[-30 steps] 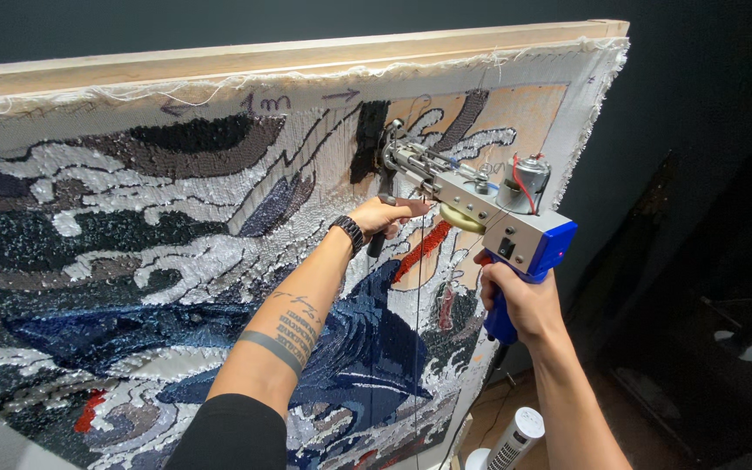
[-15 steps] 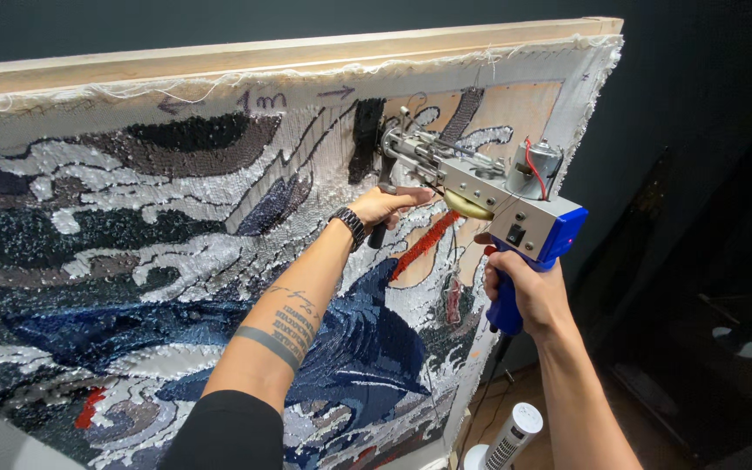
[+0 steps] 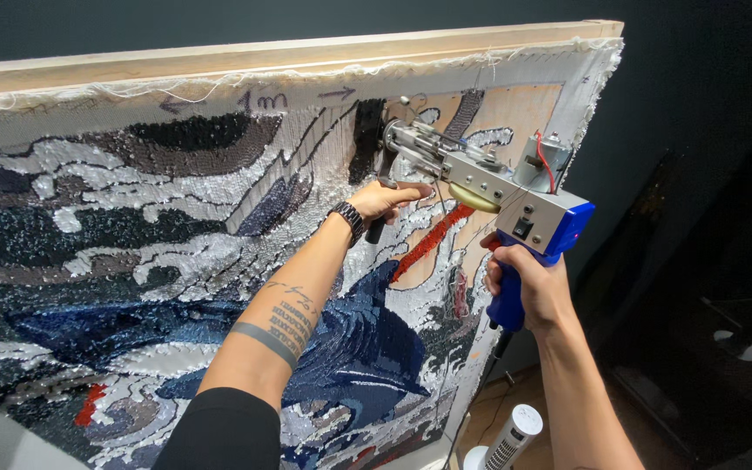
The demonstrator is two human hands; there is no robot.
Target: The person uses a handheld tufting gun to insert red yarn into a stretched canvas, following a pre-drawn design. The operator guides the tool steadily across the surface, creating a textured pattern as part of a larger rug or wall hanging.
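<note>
1. Since the earlier frame, the tufting gun (image 3: 489,187) moved slightly right along the tufted rug (image 3: 176,261).
2. The right hand (image 3: 524,287) was wrapped around its blue grip.
3. The left hand (image 3: 385,198) gripped its black front handle, close against the rug.

**Tufting gun pressed to a stretched rug cloth**

The right hand (image 3: 528,292) grips the blue handle of the tufting gun (image 3: 489,187), whose needle end meets the backing cloth (image 3: 176,218) near the wooden frame (image 3: 306,54). The left hand (image 3: 385,200) wraps a dark front grip, apparently the gun's. A white cylinder (image 3: 515,435) stands on the floor below.
</note>
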